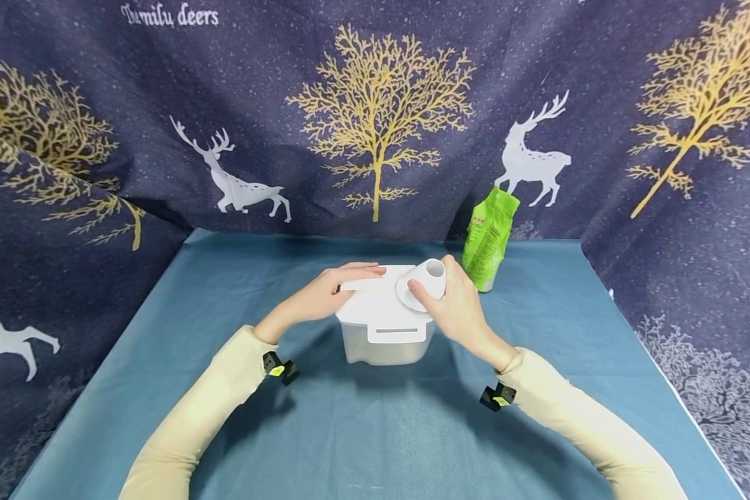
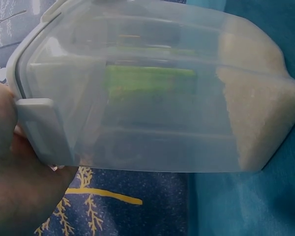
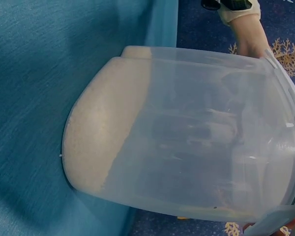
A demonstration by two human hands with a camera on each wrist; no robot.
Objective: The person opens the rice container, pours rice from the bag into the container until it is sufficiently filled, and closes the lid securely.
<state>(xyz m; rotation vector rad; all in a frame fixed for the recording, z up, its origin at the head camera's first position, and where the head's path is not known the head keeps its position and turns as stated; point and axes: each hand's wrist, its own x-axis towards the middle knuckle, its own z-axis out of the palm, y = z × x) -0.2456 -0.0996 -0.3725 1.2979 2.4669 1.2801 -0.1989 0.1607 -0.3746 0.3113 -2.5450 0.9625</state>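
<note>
A translucent storage box (image 1: 384, 347) with a white lid (image 1: 371, 305) stands upright on the table, pale rice-like grains (image 2: 255, 98) heaped in its bottom. My left hand (image 1: 319, 293) rests on the lid's left side, fingers extended across the top and thumb lower at the edge, beside a side latch (image 2: 42, 130). On the lid's right part, my right hand (image 1: 464, 316) grips a white cup-shaped piece (image 1: 421, 279), thumb in front and fingers around its far side. This piece leans right, its round opening facing up. In the right wrist view the box mostly hides that hand.
Behind the box to the right, a bright green printed bag (image 1: 489, 239) stands close to my right hand. A blue cloth (image 1: 375, 430) covers the table. A dark tapestry (image 1: 237, 83) with deer and trees hangs along the back and sides.
</note>
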